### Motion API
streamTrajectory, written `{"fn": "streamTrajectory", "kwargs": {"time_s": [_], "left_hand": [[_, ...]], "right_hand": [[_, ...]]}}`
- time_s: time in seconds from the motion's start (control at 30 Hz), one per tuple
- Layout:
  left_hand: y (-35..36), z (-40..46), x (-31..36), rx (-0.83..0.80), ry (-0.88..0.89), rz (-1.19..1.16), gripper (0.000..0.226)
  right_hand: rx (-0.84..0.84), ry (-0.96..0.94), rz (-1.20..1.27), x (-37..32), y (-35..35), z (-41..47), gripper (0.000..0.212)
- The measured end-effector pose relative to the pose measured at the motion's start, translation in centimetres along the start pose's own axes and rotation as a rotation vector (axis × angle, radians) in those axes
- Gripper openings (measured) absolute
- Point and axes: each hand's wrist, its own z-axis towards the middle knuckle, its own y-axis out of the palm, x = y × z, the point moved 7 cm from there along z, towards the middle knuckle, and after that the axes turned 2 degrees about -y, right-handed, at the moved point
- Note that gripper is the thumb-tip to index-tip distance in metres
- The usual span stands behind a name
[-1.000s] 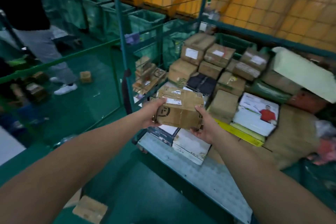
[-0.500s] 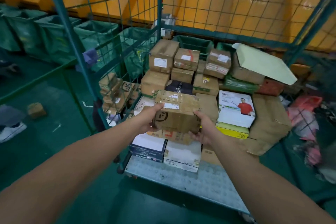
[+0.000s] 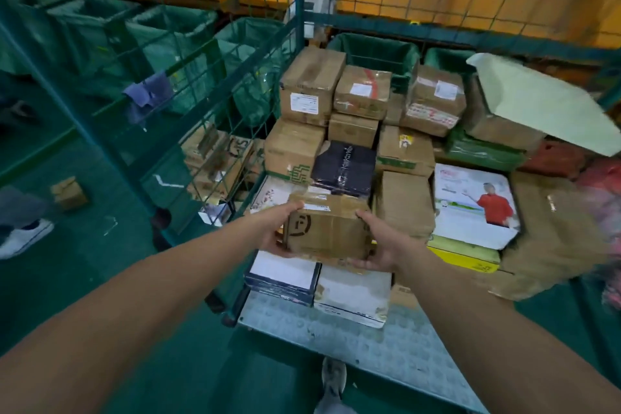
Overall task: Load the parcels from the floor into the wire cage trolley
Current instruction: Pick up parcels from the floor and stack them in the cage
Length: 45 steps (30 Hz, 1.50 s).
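Head view shows the cardboard box (image 3: 327, 228), held in the grip of the left hand (image 3: 275, 228) and right hand (image 3: 386, 245), now lower and deeper inside the wire cage trolley (image 3: 302, 27) than a second ago, just above two flat parcels (image 3: 353, 292), so placing looks near. Blur hides its underside and whether it touches them.

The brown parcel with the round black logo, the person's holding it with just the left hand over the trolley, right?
Not quite: the head view shows both hands on the brown parcel, the left hand and the right hand, over the trolley.
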Motion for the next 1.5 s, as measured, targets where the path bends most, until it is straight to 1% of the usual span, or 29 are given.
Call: {"fn": "streamTrajectory", "kwargs": {"time_s": [0.07,0.13,0.2,0.37,0.5,0.6,0.67,0.77,0.8,0.87,0.97,1.03,1.07,1.1,1.17,1.2,1.23,1.3,1.37,1.4,1.47,1.5], "left_hand": [[-1.9,2.4,0.5,0.029,-0.063,-0.005,0.054],[-4.0,4.9,1.2,0.07,-0.12,-0.003,0.063],[-6.1,7.1,2.3,0.13,-0.146,-0.016,0.067],[-10.0,9.7,5.1,0.279,-0.162,0.042,0.056],[-12.8,12.7,8.4,0.317,-0.147,0.106,0.06],[-14.2,15.6,9.9,0.383,-0.2,0.273,0.066],[-14.9,17.9,9.9,0.36,-0.274,0.363,0.067],[-15.5,20.6,9.3,0.242,-0.354,0.428,0.049],[-15.8,21.9,9.2,0.228,-0.347,0.419,0.042],[-16.4,24.1,9.3,0.254,-0.294,0.337,0.031],[-16.8,26.4,9.7,0.308,-0.245,0.24,0.027],[-16.9,27.5,10.3,0.327,-0.216,0.225,0.026],[-16.9,28.5,10.5,0.324,-0.2,0.227,0.028],[-16.9,29.1,10.7,0.316,-0.173,0.225,0.036],[-16.6,30.0,11.1,0.281,-0.094,0.215,0.07],[-16.4,30.1,11.0,0.264,-0.072,0.178,0.084],[-16.1,30.1,10.9,0.253,-0.063,0.146,0.092],[-15.6,30.5,10.4,0.21,-0.086,0.134,0.094],[-15.0,30.8,9.9,0.166,-0.122,0.166,0.091],[-14.8,31.1,9.8,0.158,-0.131,0.175,0.089],[-14.4,31.0,9.9,0.15,-0.133,0.206,0.082],[-14.1,30.9,10.0,0.143,-0.129,0.243,0.077]], "right_hand": [[-0.051,0.063,-0.076,-0.9,1.3,2.5,0.047],[-0.094,0.128,-0.126,-2.0,2.9,5.2,0.047],[-0.127,0.159,-0.172,-3.3,4.7,8.0,0.041],[-0.129,0.116,-0.241,-6.2,9.0,12.9,0.022],[-0.142,0.119,-0.279,-8.2,12.5,17.7,0.025],[-0.119,0.104,-0.355,-9.6,14.1,20.7,0.023],[-0.073,0.129,-0.362,-9.8,14.6,22.9,0.022],[-0.037,0.16,-0.31,-9.6,14.7,26.0,0.019],[-0.032,0.167,-0.303,-9.4,14.8,27.0,0.02],[-0.018,0.162,-0.288,-9.0,14.9,28.8,0.019],[-0.008,0.142,-0.225,-8.2,15.4,31.2,0.014],[-0.013,0.122,-0.182,-7.8,15.8,32.6,0.019],[-0.016,0.12,-0.164,-7.5,16.1,33.3,0.026],[-0.026,0.117,-0.163,-7.2,16.4,33.7,0.031],[-0.047,0.126,-0.157,-6.6,16.8,34.2,0.034],[-0.052,0.127,-0.153,-6.6,17.0,34.2,0.033],[-0.045,0.128,-0.146,-6.4,17.1,34.4,0.032],[-0.038,0.124,-0.123,-6.3,17.4,34.9,0.034],[-0.039,0.104,-0.106,-6.2,17.8,35.5,0.045],[-0.037,0.096,-0.108,-6.0,17.7,36.0,0.047],[-0.026,0.097,-0.092,-5.7,17.6,36.0,0.045],[-0.021,0.095,-0.088,-5.9,17.5,35.4,0.038]]}}
